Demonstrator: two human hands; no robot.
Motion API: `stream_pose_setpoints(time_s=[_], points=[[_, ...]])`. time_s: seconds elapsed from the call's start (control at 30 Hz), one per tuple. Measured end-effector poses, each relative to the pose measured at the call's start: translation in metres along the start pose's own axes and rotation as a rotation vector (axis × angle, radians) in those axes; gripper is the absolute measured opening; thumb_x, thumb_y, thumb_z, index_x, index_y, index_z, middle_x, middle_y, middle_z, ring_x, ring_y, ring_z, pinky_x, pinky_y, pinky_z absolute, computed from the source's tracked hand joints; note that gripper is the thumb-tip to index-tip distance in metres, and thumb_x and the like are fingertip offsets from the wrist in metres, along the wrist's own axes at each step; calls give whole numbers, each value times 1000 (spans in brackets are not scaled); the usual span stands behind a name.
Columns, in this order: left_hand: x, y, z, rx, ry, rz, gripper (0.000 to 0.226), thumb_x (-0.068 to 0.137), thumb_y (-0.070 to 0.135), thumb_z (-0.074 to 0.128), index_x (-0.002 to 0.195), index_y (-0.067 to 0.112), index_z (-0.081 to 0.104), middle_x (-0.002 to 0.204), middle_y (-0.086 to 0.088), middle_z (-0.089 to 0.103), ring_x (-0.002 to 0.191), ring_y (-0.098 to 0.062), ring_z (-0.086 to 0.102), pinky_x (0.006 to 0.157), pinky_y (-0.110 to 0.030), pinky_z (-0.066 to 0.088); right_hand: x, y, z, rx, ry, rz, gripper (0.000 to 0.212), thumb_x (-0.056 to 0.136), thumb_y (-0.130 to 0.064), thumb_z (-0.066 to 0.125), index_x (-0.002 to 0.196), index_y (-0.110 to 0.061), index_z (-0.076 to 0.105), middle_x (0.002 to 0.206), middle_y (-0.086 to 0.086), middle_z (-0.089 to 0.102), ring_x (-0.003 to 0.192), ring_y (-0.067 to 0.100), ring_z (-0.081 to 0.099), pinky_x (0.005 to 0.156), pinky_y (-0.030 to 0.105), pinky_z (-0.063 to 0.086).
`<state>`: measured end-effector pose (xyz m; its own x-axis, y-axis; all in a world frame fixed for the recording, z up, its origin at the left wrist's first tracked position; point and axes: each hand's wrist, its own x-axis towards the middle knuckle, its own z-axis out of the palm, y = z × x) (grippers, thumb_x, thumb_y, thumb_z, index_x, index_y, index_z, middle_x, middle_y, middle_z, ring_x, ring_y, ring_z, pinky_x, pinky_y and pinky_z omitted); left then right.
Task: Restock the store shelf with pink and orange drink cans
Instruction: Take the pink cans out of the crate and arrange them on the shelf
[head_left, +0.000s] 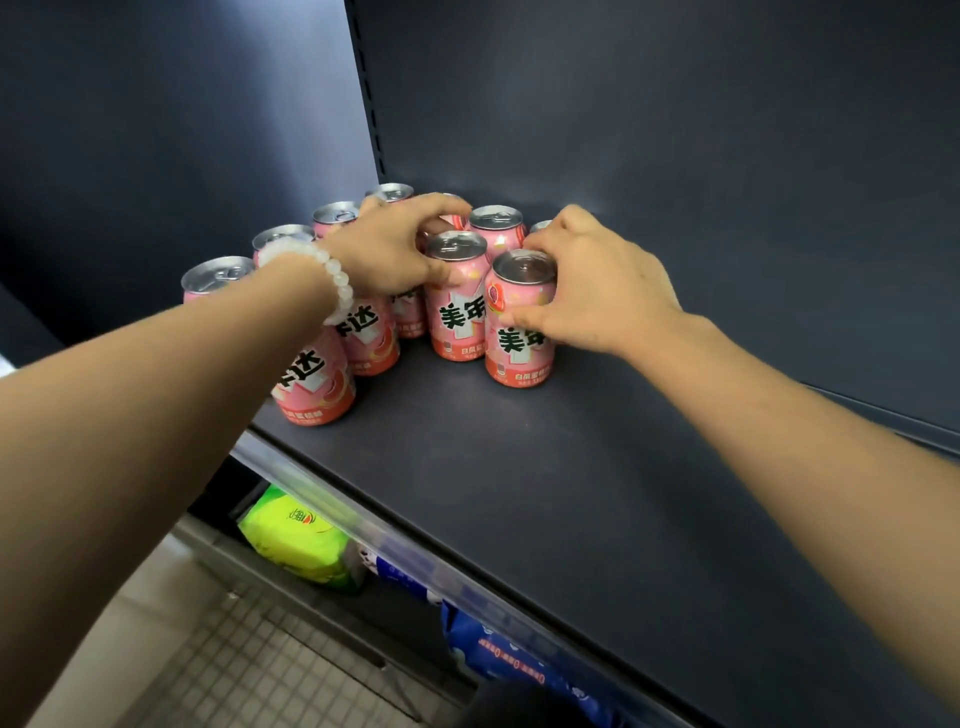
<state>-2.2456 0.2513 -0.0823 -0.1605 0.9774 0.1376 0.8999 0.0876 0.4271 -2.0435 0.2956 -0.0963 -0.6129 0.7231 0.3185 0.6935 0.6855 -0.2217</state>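
Several pink and orange drink cans stand upright in rows at the back left of a dark shelf (519, 493). My right hand (597, 291) grips the front can (519, 332) of the right row, thumb on its front and fingers behind its top. My left hand (395, 249), with a white bead bracelet on the wrist, curls round the top of a can (456, 306) in the middle row; my thumb lies on its left side. My left forearm hides parts of the left row of cans (317, 384).
The shelf's dark back panel (675, 130) rises right behind the cans, and a side panel (182, 130) stands to the left. A clear price rail (395, 540) runs along the front edge. Below lie a green packet (296, 535) and blue packets (509, 660). Tiled floor shows at bottom left.
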Motion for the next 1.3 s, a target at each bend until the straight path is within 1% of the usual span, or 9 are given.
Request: stream_pose_setpoints(time_s=[0.1, 0.2, 0.27, 0.4, 0.53, 0.6, 0.83, 1.13, 1.3], points=[[2, 0, -3, 18, -6, -23, 74, 78, 42, 72, 142, 36, 35, 127, 11, 58, 132, -21, 32, 108, -33, 24, 3, 0, 2, 46, 2, -19, 67, 69, -56, 72, 127, -31, 51, 117, -8, 45, 107, 17, 52, 80, 35, 46], [-2, 7, 3, 50, 117, -69, 80, 68, 60, 71, 137, 35, 40, 121, 7, 59, 127, -23, 34, 95, -35, 26, 6, 7, 4, 225, -136, -97, 69, 72, -35, 75, 135, -31, 45, 130, -7, 41, 121, 15, 45, 98, 39, 44], [-3, 8, 6, 41, 152, -66, 79, 68, 57, 73, 136, 33, 42, 119, 7, 60, 125, -22, 35, 90, -33, 25, 7, 10, 6, 223, -167, -110, 70, 74, -27, 74, 138, -27, 44, 135, -3, 41, 127, 18, 41, 105, 40, 39], [-2, 5, -5, -20, 30, -42, 73, 77, 39, 74, 140, 31, 38, 127, 9, 57, 127, -17, 30, 95, -23, 23, 9, 7, 7, 189, -116, -57, 72, 73, -36, 76, 137, -32, 43, 130, -4, 40, 122, 17, 44, 98, 40, 44], [-5, 8, -3, 131, 18, -6, 81, 73, 43, 76, 143, 31, 36, 134, 7, 53, 132, -20, 25, 90, -29, 20, 10, 4, 2, 117, -147, -63, 76, 72, -37, 76, 139, -35, 40, 130, -6, 38, 121, 17, 44, 94, 38, 46], [-4, 9, 0, 201, 24, 4, 80, 72, 43, 77, 141, 32, 39, 134, 5, 53, 136, -22, 21, 95, -36, 20, 10, 3, -2, 32, -173, -75, 77, 72, -35, 77, 139, -33, 39, 132, -6, 38, 122, 19, 44, 93, 37, 45], [-3, 9, 0, 426, 56, 40, 66, 73, 48, 74, 133, 37, 48, 128, 9, 54, 122, -24, 27, 102, -51, 21, 12, 2, 4, 28, -145, -99, 74, 74, -29, 77, 139, -30, 41, 131, -3, 36, 118, 27, 46, 92, 33, 40], [9, 0, -1, 487, 8, 58, 62, 77, 48, 70, 134, 42, 46, 133, 10, 49, 123, -27, 27, 103, -53, 22, 6, 0, 14, 110, -94, -19, 70, 78, -31, 73, 140, -26, 40, 135, -4, 32, 115, 29, 50, 95, 36, 41], [-1, 3, -3, 516, -53, 24, 72, 80, 52, 64, 143, 41, 31, 148, 13, 34, 133, -28, 20, 106, -52, 19, -1, -8, 9, 59, -83, 4, 68, 78, -37, 71, 139, -27, 41, 138, -3, 33, 117, 28, 50, 90, 38, 46]])
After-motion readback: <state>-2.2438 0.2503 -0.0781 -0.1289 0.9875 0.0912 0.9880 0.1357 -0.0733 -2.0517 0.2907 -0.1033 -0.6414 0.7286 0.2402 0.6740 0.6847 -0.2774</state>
